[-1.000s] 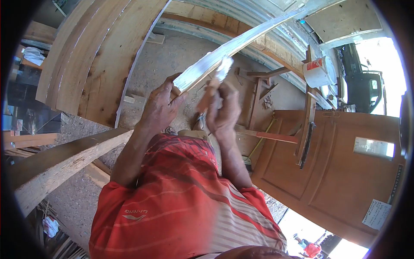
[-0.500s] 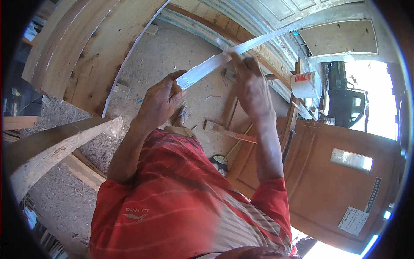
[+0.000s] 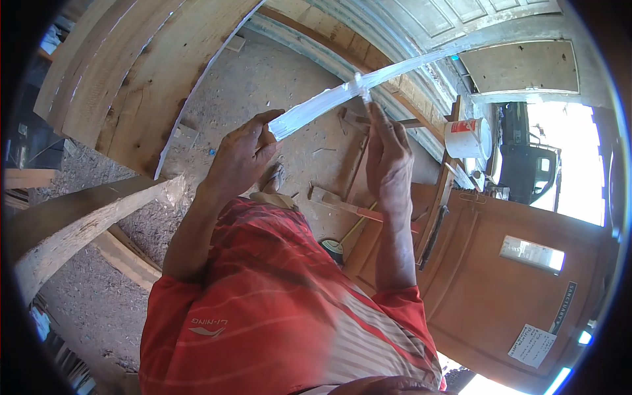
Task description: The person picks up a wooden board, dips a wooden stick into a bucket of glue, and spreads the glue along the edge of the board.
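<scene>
A long narrow wooden board (image 3: 316,106) runs from my left hand toward the upper right, its upward-facing edge coated in wet-looking white paste. My left hand (image 3: 242,155) is closed around the near end of this board. In my right hand (image 3: 390,155) is a small white-smeared spreading tool (image 3: 364,89), its tip against the coated edge partway along. Whether the tool is a brush or a flat stick is unclear; the fingers cover its lower part.
Wide planks (image 3: 155,72) with white-lined edges lie at upper left. A thick timber beam (image 3: 85,220) juts in below them. A white bucket (image 3: 467,138) stands at right near a brown door (image 3: 487,263). A hammer-like tool with red handle (image 3: 368,214) lies lower down.
My right hand has moved slightly down and right with the tool, its tip now farther along the coated edge. My left hand keeps its hold on the board's end.
</scene>
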`<state>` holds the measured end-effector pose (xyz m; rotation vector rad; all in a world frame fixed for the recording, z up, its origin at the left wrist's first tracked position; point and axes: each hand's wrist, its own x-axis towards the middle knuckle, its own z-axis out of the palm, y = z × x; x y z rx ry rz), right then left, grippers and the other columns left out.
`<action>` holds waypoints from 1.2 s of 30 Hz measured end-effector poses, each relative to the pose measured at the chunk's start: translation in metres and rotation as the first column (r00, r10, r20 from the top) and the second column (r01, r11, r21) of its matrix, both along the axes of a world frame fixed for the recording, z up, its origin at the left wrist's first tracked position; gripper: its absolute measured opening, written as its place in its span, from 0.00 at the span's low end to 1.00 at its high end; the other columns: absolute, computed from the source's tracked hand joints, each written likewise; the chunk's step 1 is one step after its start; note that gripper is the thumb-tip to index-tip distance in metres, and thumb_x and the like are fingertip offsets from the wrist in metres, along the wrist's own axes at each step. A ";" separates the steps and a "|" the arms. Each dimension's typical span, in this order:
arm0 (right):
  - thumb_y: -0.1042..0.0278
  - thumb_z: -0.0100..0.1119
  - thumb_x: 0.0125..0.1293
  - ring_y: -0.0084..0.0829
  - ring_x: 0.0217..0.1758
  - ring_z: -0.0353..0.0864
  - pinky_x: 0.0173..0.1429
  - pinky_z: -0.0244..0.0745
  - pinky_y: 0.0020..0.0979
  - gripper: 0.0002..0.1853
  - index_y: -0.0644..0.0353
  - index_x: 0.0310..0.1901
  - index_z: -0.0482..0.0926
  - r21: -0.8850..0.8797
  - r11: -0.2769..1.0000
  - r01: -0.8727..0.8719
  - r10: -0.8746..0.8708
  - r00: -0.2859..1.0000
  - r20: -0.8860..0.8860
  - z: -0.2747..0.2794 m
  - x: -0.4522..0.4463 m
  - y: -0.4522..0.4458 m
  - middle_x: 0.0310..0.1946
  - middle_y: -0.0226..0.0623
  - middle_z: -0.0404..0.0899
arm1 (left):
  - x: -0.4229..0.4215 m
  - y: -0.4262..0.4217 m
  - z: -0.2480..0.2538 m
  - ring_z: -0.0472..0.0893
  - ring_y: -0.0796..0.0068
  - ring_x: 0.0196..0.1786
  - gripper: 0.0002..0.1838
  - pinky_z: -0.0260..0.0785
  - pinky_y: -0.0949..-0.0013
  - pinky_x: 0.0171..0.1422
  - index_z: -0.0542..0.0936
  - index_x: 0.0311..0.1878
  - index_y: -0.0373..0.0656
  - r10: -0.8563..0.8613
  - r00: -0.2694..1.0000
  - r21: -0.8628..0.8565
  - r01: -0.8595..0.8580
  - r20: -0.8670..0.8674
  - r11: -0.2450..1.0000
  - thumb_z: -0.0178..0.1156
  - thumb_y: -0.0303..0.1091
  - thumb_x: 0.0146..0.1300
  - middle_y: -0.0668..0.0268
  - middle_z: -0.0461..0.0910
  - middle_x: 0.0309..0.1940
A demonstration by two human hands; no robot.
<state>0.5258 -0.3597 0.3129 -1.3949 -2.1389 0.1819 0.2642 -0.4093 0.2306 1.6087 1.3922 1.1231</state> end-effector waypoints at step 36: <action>0.83 0.57 0.68 0.45 0.42 0.82 0.49 0.77 0.46 0.28 0.56 0.70 0.79 0.024 1.000 -0.020 0.016 0.989 0.150 -0.005 0.032 0.053 0.40 0.47 0.79 | -0.001 0.005 0.010 0.88 0.51 0.58 0.25 0.78 0.55 0.61 0.75 0.70 0.40 0.035 0.998 -0.083 -0.039 -0.047 0.996 0.65 0.33 0.73 0.49 0.87 0.55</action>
